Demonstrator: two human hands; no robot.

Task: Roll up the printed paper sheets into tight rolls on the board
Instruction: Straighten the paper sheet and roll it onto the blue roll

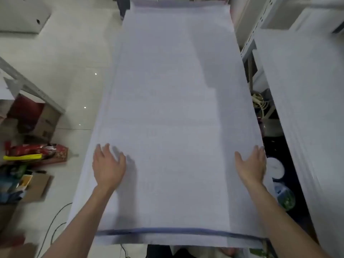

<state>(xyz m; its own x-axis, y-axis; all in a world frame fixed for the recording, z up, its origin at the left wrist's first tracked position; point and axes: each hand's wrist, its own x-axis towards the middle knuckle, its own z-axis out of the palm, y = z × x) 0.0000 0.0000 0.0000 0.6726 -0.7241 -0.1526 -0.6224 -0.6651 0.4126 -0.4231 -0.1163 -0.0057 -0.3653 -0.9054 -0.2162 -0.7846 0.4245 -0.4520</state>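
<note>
Head view, looking down. A long printed paper sheet (173,101) lies flat and fully unrolled, running from the near edge of the view to the far end. It covers its support so fully that the board beneath cannot be made out. A dark band (167,230) crosses the sheet near its near end. A second, paler band (176,4) crosses the far end. The print on the sheet is too faint to read.

The left hand (108,167) rests palm down on the sheet, just inside its left edge, near the near end. Its grip is spread, the fingers fanned and holding nothing. The right hand (252,165) lies level with it at the sheet's right edge. Its grip is likewise spread, the fingers straight and flat on the paper, pinching nothing. The two hands are well apart, with the width of the sheet between them.

To the left is a tiled floor (80,81) with cardboard boxes (37,187), red packets (35,148) and a black cable (55,220). To the right stand a stack of white sheets (307,108) and a metal shelf frame (249,47). A round white lid (277,168) lies below.
</note>
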